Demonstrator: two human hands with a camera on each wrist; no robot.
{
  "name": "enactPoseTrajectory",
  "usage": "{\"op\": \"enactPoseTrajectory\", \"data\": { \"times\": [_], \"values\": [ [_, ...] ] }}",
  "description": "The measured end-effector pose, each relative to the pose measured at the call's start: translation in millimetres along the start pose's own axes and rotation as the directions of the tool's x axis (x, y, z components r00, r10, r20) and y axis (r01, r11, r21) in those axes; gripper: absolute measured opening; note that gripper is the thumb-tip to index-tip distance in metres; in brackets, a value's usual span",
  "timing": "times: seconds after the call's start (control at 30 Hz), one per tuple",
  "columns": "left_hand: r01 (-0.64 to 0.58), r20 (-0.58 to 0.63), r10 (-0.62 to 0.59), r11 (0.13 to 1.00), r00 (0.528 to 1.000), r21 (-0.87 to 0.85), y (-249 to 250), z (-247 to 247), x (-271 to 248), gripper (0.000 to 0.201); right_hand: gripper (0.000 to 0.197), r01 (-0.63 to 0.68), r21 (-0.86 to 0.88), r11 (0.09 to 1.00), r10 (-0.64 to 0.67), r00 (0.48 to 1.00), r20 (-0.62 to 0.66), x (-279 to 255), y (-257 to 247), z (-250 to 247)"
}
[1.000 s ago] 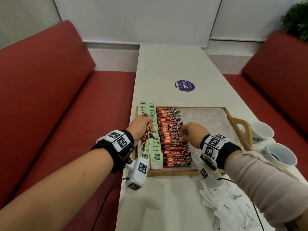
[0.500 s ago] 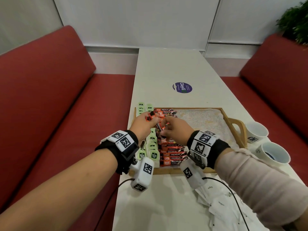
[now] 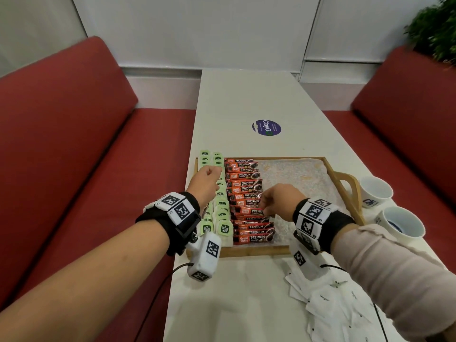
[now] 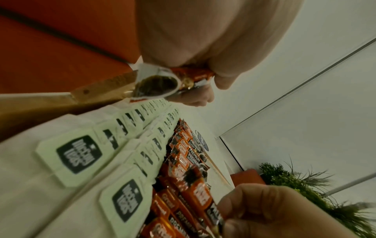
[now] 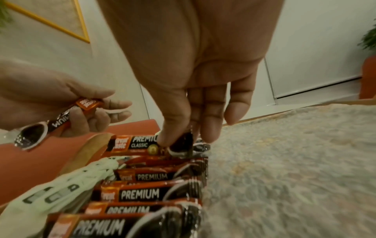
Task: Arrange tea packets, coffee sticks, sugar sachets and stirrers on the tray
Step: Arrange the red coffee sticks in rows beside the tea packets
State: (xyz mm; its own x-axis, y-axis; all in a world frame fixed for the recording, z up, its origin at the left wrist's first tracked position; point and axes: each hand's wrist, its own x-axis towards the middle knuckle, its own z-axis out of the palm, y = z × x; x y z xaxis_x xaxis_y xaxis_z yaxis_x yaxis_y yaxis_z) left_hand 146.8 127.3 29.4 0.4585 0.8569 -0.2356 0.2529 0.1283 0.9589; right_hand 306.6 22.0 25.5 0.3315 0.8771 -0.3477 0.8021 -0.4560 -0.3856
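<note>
- Under my left hand [image 3: 206,181], two columns of green tea packets [image 3: 220,210] run along the wooden tray [image 3: 256,251], which sits on the white counter [image 3: 246,99]
- I have that hand curled round one loose coffee stick [image 5: 61,120], gripped between thumb and fingers and lifted clear of the rows
- Just right of that hand lies the column of red coffee sticks [image 3: 246,201], overlapping one another, touching the tea packets along one side
- My right hand [image 3: 281,202] is down on that column; thumb and fingertips [image 5: 211,128] pinch the dark end of one stick [image 5: 181,145], which is tilted up from its neighbours
- Right of this hand the tray's speckled liner [image 3: 301,178] is bare
- Near my right wrist, off the tray, white sugar sachets [image 3: 330,307] lie in a loose heap on the counter
- Beyond the tray's handle, further right, stand two white cups [image 3: 389,206]
- I can see no stirrers clearly enough to place them
</note>
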Motion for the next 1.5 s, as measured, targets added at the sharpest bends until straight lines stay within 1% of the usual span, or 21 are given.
{"op": "enactPoseTrajectory", "data": {
  "times": [0.1,0.27,0.37,0.53,0.6,0.67,0.73,0.77,0.87,0.9,1.0,1.07,1.17,1.23,1.27,1.33,1.43,1.5],
  "values": [
    [-0.002,0.006,0.002,1.0,1.0,0.008,-0.1,1.6,-0.9,0.028,0.014,-0.019,-0.064,0.998,0.021,0.999,0.033,1.4,-0.4,3.9],
    [-0.009,0.013,0.009,1.0,1.0,0.003,-0.8,4.1,-2.5,0.028,0.016,-0.046,-0.118,0.992,0.053,0.997,0.055,6.1,-3.4,7.3],
    [-0.008,0.016,0.008,1.0,1.0,-0.016,-1.8,5.4,-3.2,0.028,0.015,-0.029,-0.132,0.991,0.036,0.998,0.051,7.5,-2.5,10.4],
    [0.032,0.024,-0.03,0.994,0.999,-0.107,-1.4,5.5,-1.9,0.027,0.015,0.0,-0.146,0.989,0.005,1.0,0.03,5.8,-3.3,8.3],
    [0.05,0.034,-0.045,0.984,0.998,-0.171,0.4,5.5,-2.1,0.03,0.014,0.036,-0.123,0.992,-0.039,0.999,-0.022,3.0,-8.5,4.6],
    [0.039,0.047,-0.029,0.976,0.998,-0.214,2.7,6.6,-3.2,0.035,0.021,0.109,-0.071,0.992,-0.113,0.992,-0.059,-1.9,-17.6,2.7],
    [0.0,0.057,0.013,0.974,0.998,-0.225,5.2,9.3,-4.6,0.041,0.03,0.199,-0.027,0.98,-0.2,0.979,-0.036,-8.6,-29.3,2.5],
    [-0.02,0.065,0.036,0.972,0.997,-0.234,6.1,10.8,-5.2,0.043,0.031,0.242,-0.008,0.97,-0.242,0.97,-0.013,-12.1,-35.6,3.3],
    [-0.068,0.091,0.099,0.953,0.991,-0.296,8.0,15.5,-8.1,0.047,0.025,0.328,0.078,0.941,-0.329,0.944,-0.005,-18.8,-50.1,6.7],
    [-0.092,0.095,0.124,0.952,0.988,-0.291,8.1,16.4,-9.1,0.047,0.028,0.33,0.123,0.936,-0.331,0.944,-0.018,-19.3,-52.8,7.5],
    [-0.145,0.112,0.178,0.957,0.978,-0.25,7.7,16.5,-11.1,0.046,0.03,0.286,0.277,0.918,-0.289,0.957,-0.031,-17.2,-53.5,8.0],
    [-0.17,0.137,0.201,0.964,0.97,-0.206,8.9,15.0,-12.8,0.047,0.031,0.273,0.328,0.904,-0.276,0.96,-0.036,-15.4,-48.9,6.5],
    [-0.245,0.222,0.243,0.969,0.945,-0.019,13.0,9.3,-17.7,0.046,0.028,0.258,0.371,0.892,-0.259,0.965,-0.048,-14.3,-36.9,2.6],
    [-0.301,0.277,0.255,0.944,0.927,0.138,14.5,4.1,-18.8,0.042,0.023,0.23,0.414,0.881,-0.227,0.972,-0.057,-14.9,-28.1,-1.0],
    [-0.32,0.298,0.252,0.924,0.921,0.208,14.0,1.9,-17.6,0.04,0.022,0.214,0.413,0.885,-0.205,0.976,-0.067,-14.8,-23.5,-2.8],
    [-0.338,0.33,0.234,0.889,0.915,0.308,12.4,-1.1,-15.0,0.033,0.02,0.184,0.35,0.918,-0.166,0.983,-0.082,-14.7,-14.5,-6.5],
    [-0.296,0.314,0.176,0.87,0.933,0.393,7.4,-0.2,-13.3,0.013,0.011,0.139,0.243,0.96,-0.124,0.989,-0.075,-14.9,-1.2,-8.6],
    [-0.296,0.321,0.146,0.819,0.936,0.492,5.7,1.4,-16.6,0.011,0.008,0.107,0.22,0.97,-0.09,0.993,-0.082,-15.5,6.9,-8.3]
  ]
}}
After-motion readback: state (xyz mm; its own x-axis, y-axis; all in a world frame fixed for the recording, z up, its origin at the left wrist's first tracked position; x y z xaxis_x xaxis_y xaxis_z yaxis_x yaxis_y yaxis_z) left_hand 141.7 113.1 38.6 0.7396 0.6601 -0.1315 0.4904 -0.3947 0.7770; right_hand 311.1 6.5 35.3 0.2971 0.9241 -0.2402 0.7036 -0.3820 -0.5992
